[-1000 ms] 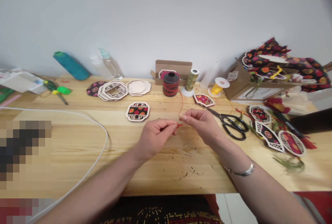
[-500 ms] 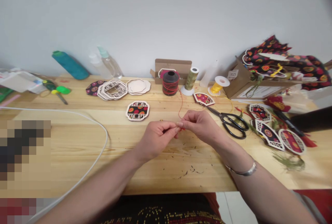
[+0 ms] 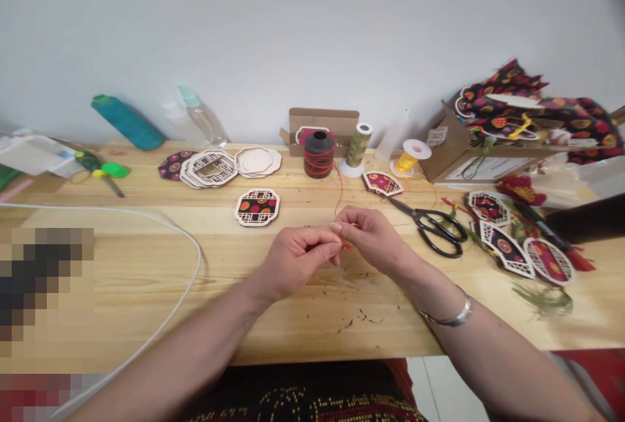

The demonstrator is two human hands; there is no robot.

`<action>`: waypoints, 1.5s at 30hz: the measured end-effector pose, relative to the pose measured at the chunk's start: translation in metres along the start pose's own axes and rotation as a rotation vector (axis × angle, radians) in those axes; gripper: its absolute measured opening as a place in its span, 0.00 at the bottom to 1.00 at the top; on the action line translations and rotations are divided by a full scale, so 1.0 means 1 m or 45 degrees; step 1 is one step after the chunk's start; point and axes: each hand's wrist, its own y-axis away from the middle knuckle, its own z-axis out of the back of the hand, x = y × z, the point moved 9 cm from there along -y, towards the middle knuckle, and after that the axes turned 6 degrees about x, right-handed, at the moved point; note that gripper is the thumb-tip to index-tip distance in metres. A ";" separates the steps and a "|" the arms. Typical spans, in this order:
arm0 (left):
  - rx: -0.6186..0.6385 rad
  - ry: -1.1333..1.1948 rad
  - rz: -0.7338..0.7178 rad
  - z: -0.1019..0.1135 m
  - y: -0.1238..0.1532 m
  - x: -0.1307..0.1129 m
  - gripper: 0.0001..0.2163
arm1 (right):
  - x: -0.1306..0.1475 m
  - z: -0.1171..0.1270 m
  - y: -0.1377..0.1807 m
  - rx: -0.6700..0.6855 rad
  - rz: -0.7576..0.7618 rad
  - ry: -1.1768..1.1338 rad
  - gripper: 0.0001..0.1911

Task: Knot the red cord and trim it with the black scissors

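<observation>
Pinching the knotted-looking end of a red cord [image 3: 346,246] between thumb and forefinger, the left hand [image 3: 300,256] meets the right hand [image 3: 367,233] over the wooden table [image 3: 146,266]. The right thumb and fingertips press together on the strand, which runs up to a dark spool [image 3: 319,156]. Black-handled scissors [image 3: 442,232] lie open beside the right wrist; a patterned octagonal ornament [image 3: 258,207] lies beyond the left hand

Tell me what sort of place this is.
Probably a craft workspace: on the wooden table are a spool of red cord, black-handled scissors and a patterned fretwork panel.
</observation>
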 end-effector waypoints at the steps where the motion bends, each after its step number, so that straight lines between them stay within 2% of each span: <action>1: -0.003 0.002 -0.002 0.001 0.000 0.000 0.08 | -0.001 0.000 0.000 -0.002 -0.003 0.010 0.14; 11: 0.012 0.073 -0.042 0.001 0.001 -0.005 0.06 | -0.005 0.001 0.000 -0.045 0.007 -0.082 0.16; 16: 0.033 0.116 -0.028 -0.001 0.000 -0.007 0.06 | -0.006 0.007 -0.001 -0.124 0.021 -0.043 0.17; 20: -0.014 0.244 0.090 0.002 0.000 0.003 0.08 | -0.006 0.012 -0.002 -0.188 0.021 0.127 0.15; 23: -0.095 0.421 0.192 0.006 0.000 0.016 0.08 | 0.002 0.018 0.000 -0.288 0.124 0.242 0.10; 27: -0.179 0.607 0.249 0.009 -0.001 0.026 0.08 | 0.008 0.024 0.004 -0.375 0.203 0.089 0.08; 30: -0.206 0.685 0.258 0.009 -0.002 0.026 0.08 | 0.008 0.023 0.005 -0.355 0.190 -0.044 0.08; 35: -0.262 0.651 0.267 0.013 -0.001 0.024 0.08 | 0.010 0.013 0.005 -0.240 0.183 -0.076 0.07; 41: -0.229 0.560 0.289 0.011 0.000 0.023 0.09 | 0.005 0.007 0.001 -0.106 0.086 -0.244 0.10; 45: -0.225 0.573 0.320 0.011 0.000 0.025 0.09 | 0.006 0.006 0.001 -0.046 0.077 -0.253 0.10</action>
